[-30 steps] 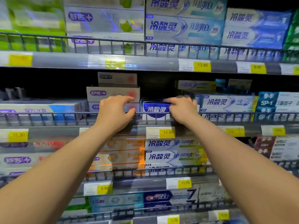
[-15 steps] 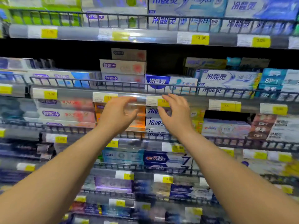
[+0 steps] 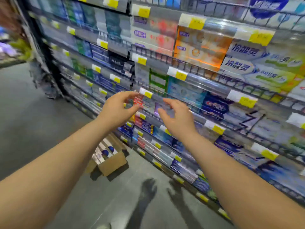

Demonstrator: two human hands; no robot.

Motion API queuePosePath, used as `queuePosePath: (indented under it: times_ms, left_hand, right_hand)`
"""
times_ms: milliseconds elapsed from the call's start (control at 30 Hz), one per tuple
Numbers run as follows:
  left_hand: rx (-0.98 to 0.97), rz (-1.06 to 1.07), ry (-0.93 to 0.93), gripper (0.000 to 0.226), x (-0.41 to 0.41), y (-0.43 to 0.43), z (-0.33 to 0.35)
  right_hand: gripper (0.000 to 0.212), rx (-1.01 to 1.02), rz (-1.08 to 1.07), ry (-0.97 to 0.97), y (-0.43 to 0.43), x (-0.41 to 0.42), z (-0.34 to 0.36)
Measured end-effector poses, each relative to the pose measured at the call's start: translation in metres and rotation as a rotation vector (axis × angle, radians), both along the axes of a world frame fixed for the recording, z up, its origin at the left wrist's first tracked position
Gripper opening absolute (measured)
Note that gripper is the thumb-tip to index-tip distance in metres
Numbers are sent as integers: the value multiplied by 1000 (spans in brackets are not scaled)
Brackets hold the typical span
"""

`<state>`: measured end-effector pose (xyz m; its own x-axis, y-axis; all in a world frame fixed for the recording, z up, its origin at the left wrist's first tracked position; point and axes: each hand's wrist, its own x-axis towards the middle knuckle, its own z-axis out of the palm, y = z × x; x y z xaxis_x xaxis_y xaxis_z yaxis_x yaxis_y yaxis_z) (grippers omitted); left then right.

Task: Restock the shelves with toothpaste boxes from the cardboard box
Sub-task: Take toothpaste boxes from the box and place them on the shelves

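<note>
Reaching forward with both bare forearms. Holding nothing in the left hand (image 3: 118, 107): half open, with fingers loosely bent and thumb apart from them. Likewise with the right hand (image 3: 177, 117): empty, half open, with fingers loosely curved and pointing up and to the left. Near each other but not touching, both up in front of the shelves (image 3: 203, 87), about level with a wire rail and a yellow price tag (image 3: 147, 94); too blurred to tell whether touching the rail. Behind and all around the hands, rows of toothpaste boxes (image 3: 212, 105) stacked behind wire fronts, with an orange box (image 3: 201, 47) higher up to the right and pale green-and-white ones just beside it. Below the left forearm, down on the grey floor (image 3: 41, 129) near the foot of the shelves, the cardboard box (image 3: 113, 162), open at the top, with a few white-and-blue packs (image 3: 105, 151) standing inside. Closer in, on the floor between the forearms, two dark hand shadows (image 3: 148, 190).
</note>
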<state>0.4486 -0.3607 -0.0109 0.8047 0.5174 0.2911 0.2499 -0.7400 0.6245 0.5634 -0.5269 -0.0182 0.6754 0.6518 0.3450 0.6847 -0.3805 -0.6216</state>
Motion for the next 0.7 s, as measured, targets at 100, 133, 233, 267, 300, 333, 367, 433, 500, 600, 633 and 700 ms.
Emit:
queuePosePath:
  times_ms: [100, 133, 233, 267, 300, 333, 367, 433, 500, 600, 633, 700]
  left_hand:
    - [-32, 97, 32, 39, -57, 34, -14]
    - [-38, 131, 43, 38, -75, 46, -17]
    - [-39, 207, 59, 38, -126, 89, -26]
    - [-33, 222, 62, 38, -143, 105, -28]
    - [-36, 233, 67, 38, -160, 121, -29]
    - [-42, 242, 76, 38, -176, 138, -30]
    - [-42, 251, 88, 37, -193, 155, -32]
    - [-36, 271, 107, 37, -222, 190, -36]
    - [-34, 284, 139, 37, -245, 223, -42]
    - [-43, 279, 185, 37, -265, 264, -53]
    - [-59, 273, 196, 37, -269, 276, -56]
    - [-87, 262, 222, 37, -268, 301, -63]
  right_hand:
    - [39, -49, 105, 34, 42, -39, -14]
    - [39, -55, 135, 45, 59, -51, -17]
    - [38, -54, 228, 56, 115, -91, -21]
    - [38, -64, 255, 55, 134, -104, -23]
    - [39, -83, 277, 58, 154, -118, -25]
    - [41, -107, 293, 65, 174, -131, -27]
    - [42, -124, 307, 70, 194, -144, -30]
    - [41, -135, 324, 74, 232, -167, -38]
    - [40, -143, 320, 80, 265, -186, -46]
    - [40, -177, 319, 105, 304, -199, -56]
    - [40, -184, 312, 119, 316, -199, -59]
    - [39, -185, 294, 145, 340, -195, -62]
